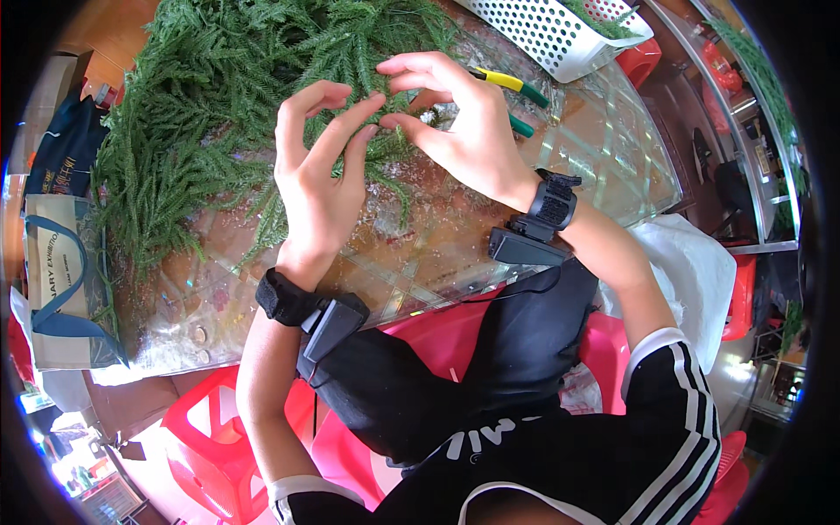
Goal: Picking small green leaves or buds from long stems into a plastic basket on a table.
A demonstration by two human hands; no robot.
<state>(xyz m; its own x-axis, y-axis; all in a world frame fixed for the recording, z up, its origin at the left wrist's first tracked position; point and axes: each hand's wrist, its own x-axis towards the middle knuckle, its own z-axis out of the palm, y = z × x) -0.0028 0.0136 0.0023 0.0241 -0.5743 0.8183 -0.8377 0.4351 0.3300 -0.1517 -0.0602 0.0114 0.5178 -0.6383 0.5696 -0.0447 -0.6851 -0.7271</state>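
My left hand [325, 175] is raised over the near edge of a heap of green artificial fir sprigs [210, 114]. Its thumb and a finger come close together around a green sprig [395, 179], which hangs below the fingertips; the exact grip is partly hidden. Facing it, my right hand [468, 131] curves in from the right, fingertips close to the left's. Its thumb and forefinger stay apart, with greenery and a small white tip [427, 116] showing between them. Dark straps with small boxes sit on both wrists.
Yellow-and-green-handled pliers [512, 83] lie beyond my right hand. A white perforated basket [538, 35] holding greenery stands at the far right. Green scraps dot the plastic-covered table [437, 254]. A tote bag [66, 280] is at the left, a red stool [214, 446] below it.
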